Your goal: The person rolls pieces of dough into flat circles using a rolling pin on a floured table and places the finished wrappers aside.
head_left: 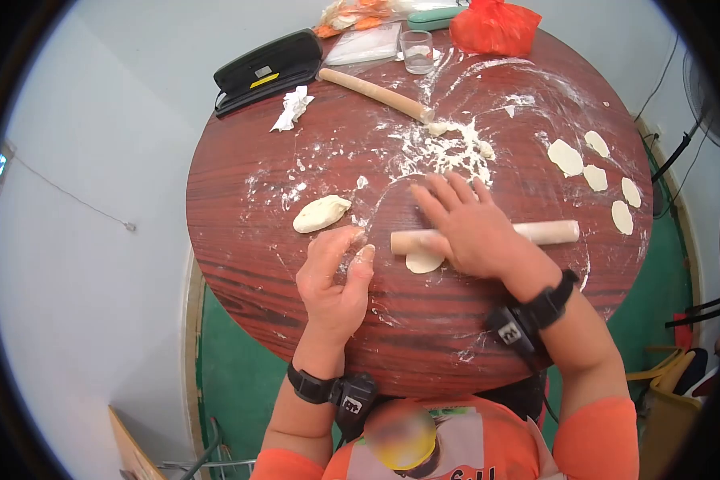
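My right hand lies palm down across a rolling pin, its fingers stretched out past the pin. Under the pin's left part a flat round of dough shows at the near side. My left hand is to the left of the pin, fingers bent and apart from the thumb, holding nothing. Just beyond it rests an oval lump of dough. Several flat dough rounds are spread at the right side of the table.
On the round table, a second rolling pin lies among scattered flour. Farther back are an open black case, crumpled tissue, a glass and a red bag.
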A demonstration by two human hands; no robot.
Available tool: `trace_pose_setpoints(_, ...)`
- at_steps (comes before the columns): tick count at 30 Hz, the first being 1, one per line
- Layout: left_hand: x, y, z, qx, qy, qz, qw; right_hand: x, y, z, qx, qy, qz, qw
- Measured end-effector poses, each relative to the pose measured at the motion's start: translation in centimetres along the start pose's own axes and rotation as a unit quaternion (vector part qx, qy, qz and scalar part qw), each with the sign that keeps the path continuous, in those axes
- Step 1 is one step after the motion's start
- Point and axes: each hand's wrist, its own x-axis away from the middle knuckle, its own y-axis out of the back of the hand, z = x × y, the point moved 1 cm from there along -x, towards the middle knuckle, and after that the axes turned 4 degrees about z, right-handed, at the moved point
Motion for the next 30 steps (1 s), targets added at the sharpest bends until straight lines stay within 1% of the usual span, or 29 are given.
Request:
trace_pose_setpoints(2, 0.0, 0.1, -0.1, -0.001, 0.011, 0.007, 1.0, 2.3, 0.0, 1.4, 0.004, 0.037, 0.005, 0.999)
trace_pose_setpoints(5, 0.1, 0.1, -0.2, -0.003, 0.037, 0.016, 0.999, 3.8, 0.4, 2.4, 0.024, 0.055, 0.011, 0.998)
trace_pose_setpoints(6, 0.1, 0.1, -0.3, -0.003, 0.047, 0.022, 0.999, 3.4, 0.2, 2.1, -0.004, 0.046, -0.014, 0.999)
trace_pose_setpoints(7, 0.1, 0.0, -0.2, -0.003, 0.044, 0.027, 0.999, 2.7, 0.2, 1.6, -0.006, 0.042, -0.018, 0.999)
trace_pose_setpoints(9, 0.0, -0.1, 0.3, -0.004, 0.016, 0.019, 1.0, 1.3, 0.4, 0.2, -0.023, 0.027, -0.025, 0.999)
trace_pose_setpoints(10, -0.2, -0.1, 0.2, -0.004, 0.01, 0.022, 1.0, 1.1, 0.2, -0.2, -0.059, 0.058, -0.068, 0.994)
trace_pose_setpoints(11, -0.1, -0.2, 0.2, -0.007, 0.023, 0.036, 0.999, 1.2, 0.2, -0.5, -0.058, 0.056, -0.072, 0.994)
trace_pose_setpoints(13, -0.2, -0.2, -0.1, -0.01, 0.039, 0.049, 0.998, 1.7, 0.2, -1.0, -0.084, 0.104, -0.069, 0.989)
trace_pose_setpoints(14, -0.4, -0.4, -0.4, -0.029, 0.015, 0.094, 0.995, 1.8, 0.5, -1.2, -0.084, 0.105, -0.068, 0.989)
trace_pose_setpoints(15, -0.5, -0.5, -0.6, -0.048, -0.01, 0.139, 0.989, 2.0, 0.9, -1.4, -0.102, 0.086, -0.069, 0.989)
trace_pose_setpoints(16, -0.5, -0.7, -0.8, -0.048, -0.012, 0.168, 0.985, 2.0, 1.1, -1.7, -0.12, 0.067, -0.07, 0.988)
trace_pose_setpoints(17, -0.5, -0.8, -0.9, -0.049, -0.013, 0.169, 0.984, 2.0, 1.0, -2.0, -0.121, 0.066, -0.072, 0.988)
trace_pose_setpoints(19, -0.5, -1.1, -1.0, -0.059, -0.035, 0.246, 0.967, 1.9, 0.3, -2.6, -0.131, 0.074, -0.098, 0.984)
trace_pose_setpoints(21, -0.5, -1.2, -1.1, -0.063, -0.041, 0.261, 0.962, 1.9, 0.1, -2.8, -0.131, 0.069, -0.103, 0.984)
trace_pose_setpoints(23, -0.6, -1.3, -1.1, -0.128, -0.049, 0.327, 0.935, 1.9, 0.1, -2.9, -0.129, 0.067, -0.106, 0.984)
trace_pose_setpoints(26, -0.3, -1.5, -1.2, -0.148, -0.066, 0.322, 0.933, 2.0, 0.2, -3.1, -0.141, 0.056, -0.095, 0.984)
trace_pose_setpoints(28, -0.4, -1.6, -1.6, -0.146, -0.076, 0.321, 0.933, 2.1, 0.2, -2.8, -0.127, 0.057, -0.121, 0.983)
trace_pose_setpoints(30, -0.3, -1.6, -1.7, -0.142, -0.086, 0.32, 0.933, 1.9, 0.0, -2.2, -0.11, 0.063, -0.119, 0.985)
